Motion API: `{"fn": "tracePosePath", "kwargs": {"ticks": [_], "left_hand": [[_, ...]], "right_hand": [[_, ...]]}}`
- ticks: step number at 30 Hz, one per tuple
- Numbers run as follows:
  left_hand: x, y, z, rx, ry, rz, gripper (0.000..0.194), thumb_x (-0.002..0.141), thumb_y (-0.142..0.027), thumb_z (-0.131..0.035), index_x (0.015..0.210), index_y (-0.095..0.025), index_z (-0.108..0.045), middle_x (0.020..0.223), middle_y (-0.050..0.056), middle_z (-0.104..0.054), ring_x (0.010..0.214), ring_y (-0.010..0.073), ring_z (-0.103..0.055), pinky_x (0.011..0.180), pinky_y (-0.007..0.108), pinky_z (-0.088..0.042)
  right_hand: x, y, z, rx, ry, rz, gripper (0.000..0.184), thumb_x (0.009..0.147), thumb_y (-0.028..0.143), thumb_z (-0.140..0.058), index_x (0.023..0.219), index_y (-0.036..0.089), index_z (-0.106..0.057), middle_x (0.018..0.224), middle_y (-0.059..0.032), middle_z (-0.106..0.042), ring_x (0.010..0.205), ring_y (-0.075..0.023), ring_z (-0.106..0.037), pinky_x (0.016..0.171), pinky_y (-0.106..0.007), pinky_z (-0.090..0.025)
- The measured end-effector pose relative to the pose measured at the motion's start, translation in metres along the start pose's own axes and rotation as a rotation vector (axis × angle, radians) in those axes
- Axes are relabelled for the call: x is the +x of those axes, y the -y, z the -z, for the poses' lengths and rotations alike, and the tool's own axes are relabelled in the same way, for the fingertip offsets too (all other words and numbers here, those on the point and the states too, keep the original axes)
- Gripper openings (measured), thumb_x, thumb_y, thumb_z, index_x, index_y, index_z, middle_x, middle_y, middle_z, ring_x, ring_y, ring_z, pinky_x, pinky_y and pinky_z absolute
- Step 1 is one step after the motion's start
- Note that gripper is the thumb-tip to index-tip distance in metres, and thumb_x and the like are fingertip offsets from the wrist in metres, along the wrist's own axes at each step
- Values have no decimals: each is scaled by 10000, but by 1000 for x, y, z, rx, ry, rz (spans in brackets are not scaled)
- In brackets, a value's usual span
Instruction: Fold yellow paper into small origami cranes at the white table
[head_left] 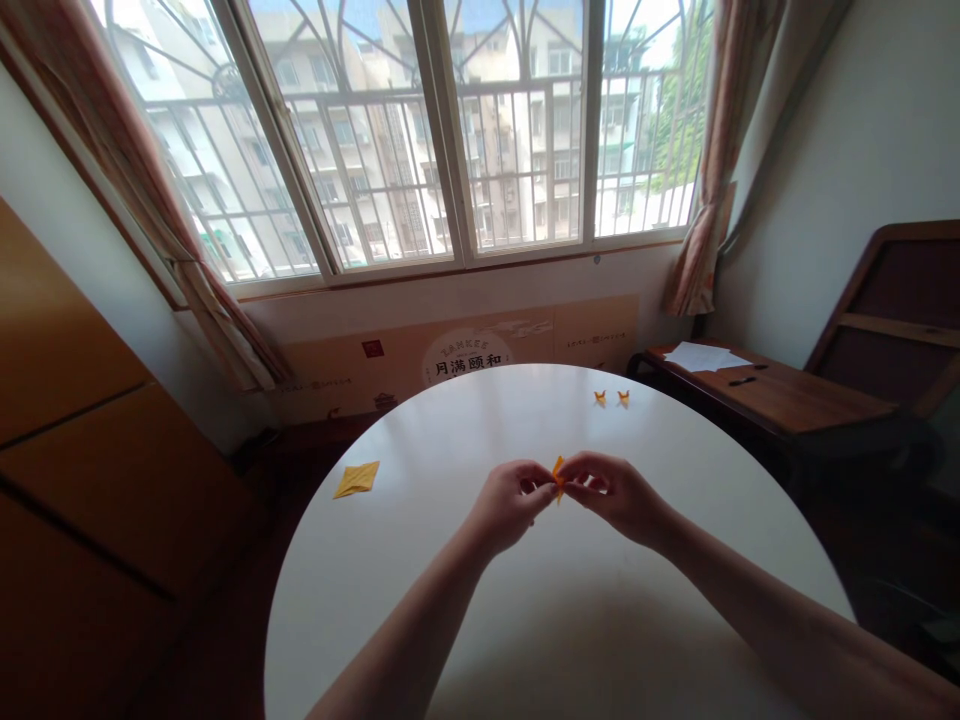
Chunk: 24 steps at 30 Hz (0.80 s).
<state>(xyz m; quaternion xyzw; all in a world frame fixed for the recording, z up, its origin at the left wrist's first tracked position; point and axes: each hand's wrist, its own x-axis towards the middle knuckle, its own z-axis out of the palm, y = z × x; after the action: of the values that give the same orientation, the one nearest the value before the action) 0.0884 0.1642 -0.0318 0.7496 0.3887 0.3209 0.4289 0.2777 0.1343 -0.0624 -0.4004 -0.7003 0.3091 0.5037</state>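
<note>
A small folded piece of orange-yellow paper (558, 468) is pinched between my two hands, held above the middle of the white round table (645, 640). My left hand (517, 500) grips it from the left with thumb and forefinger. From the right, the thumb and forefinger of my right hand (611, 497) close on the same paper. The fingertips hide much of it, and its narrow points stick out above and below. Two small folded orange paper figures, the left one (600, 398) and the right one (623, 398), stand side by side near the table's far edge.
Yellow paper squares (356, 480) lie at the table's left edge. Behind the table a printed cardboard panel (397, 360) leans below the barred window. To the right stands a wooden side table (810, 395) with white sheets (705, 356) on it, beside a folded wooden frame (900, 300).
</note>
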Motion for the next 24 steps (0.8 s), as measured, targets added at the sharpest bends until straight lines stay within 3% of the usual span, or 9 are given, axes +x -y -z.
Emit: {"fn": "tracePosePath", "kwargs": {"ticks": [6,15,24], "left_hand": [[2,-2,0,-210,21,49,222,743,-335,-670,795,-122,-702,706,25,-632,547,95,-515,424,178,-445],[1,-3,0,-294,9,84,233,718,-341,-686,791,-120,-688,670,4,-577,555,92,-519,435,174,-447],[3,0,2,-231,-15,92,213,723,-311,-659,801,-116,-691,682,13,-588,571,100,-514,432,182,-448]], "right_hand": [[1,-2,4,211,-44,-98,422,834,368,-704,1211,217,-593,842,-36,-693,677,-153,-618,555,-263,-520],[2,2,4,266,-48,-124,434,817,387,-706,1194,198,-602,809,-28,-660,656,-148,-597,518,-259,-522],[1,1,6,247,-56,-120,408,822,322,-694,1202,205,-603,811,-16,-639,658,-139,-585,534,-250,-503]]}}
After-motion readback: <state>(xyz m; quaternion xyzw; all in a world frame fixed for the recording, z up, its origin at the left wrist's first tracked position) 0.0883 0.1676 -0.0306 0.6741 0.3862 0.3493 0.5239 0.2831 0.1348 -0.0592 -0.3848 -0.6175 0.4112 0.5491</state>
